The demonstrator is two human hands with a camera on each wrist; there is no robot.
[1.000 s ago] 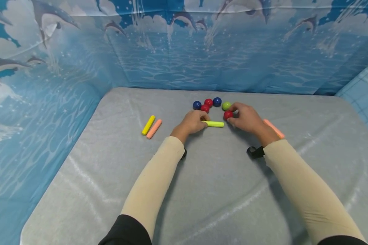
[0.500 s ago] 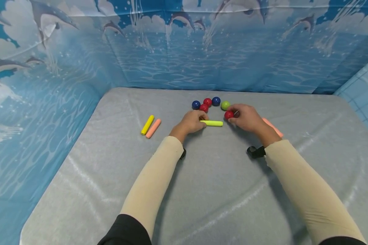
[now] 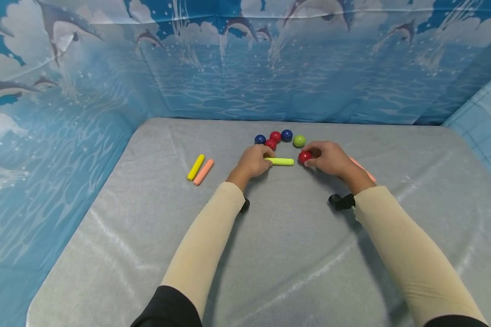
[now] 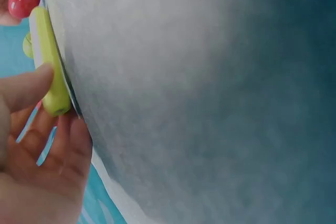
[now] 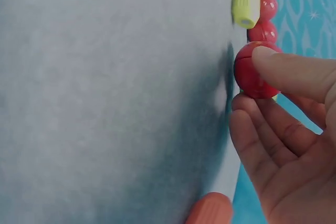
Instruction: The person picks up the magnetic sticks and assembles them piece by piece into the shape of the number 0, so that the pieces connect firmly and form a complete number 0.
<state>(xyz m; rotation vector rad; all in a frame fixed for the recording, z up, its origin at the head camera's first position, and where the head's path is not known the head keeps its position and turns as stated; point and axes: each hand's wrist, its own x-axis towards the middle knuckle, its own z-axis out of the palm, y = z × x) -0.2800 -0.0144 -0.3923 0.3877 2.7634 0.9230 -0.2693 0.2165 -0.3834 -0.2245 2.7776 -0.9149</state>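
Note:
My left hand [image 3: 253, 162] pinches the left end of a yellow-green ridged stick [image 3: 282, 161] between thumb and fingers. Its free end points right, toward a glossy red ball [image 3: 304, 157]. That ball is held by my right hand [image 3: 329, 159], with the thumb on top of it [image 5: 253, 72] and the fingers beneath in the right wrist view. Just behind it lies a green ball [image 3: 299, 141]. Beyond my left hand sit two more red balls and two blue balls, among them a blue ball [image 3: 287, 135] and a red ball [image 3: 275, 136].
On the left lie a yellow stick [image 3: 196, 167] and an orange stick [image 3: 203, 172], side by side. Another orange stick [image 3: 364, 169] is partly hidden behind my right wrist. A grey cloth [image 3: 278, 254] covers the table, and a dolphin-print curtain [image 3: 245, 81] hangs at its back.
The yellow-green stick has shifted slightly left and away from me in my left hand. The held red ball has come a little nearer, widening its gap to the green ball.

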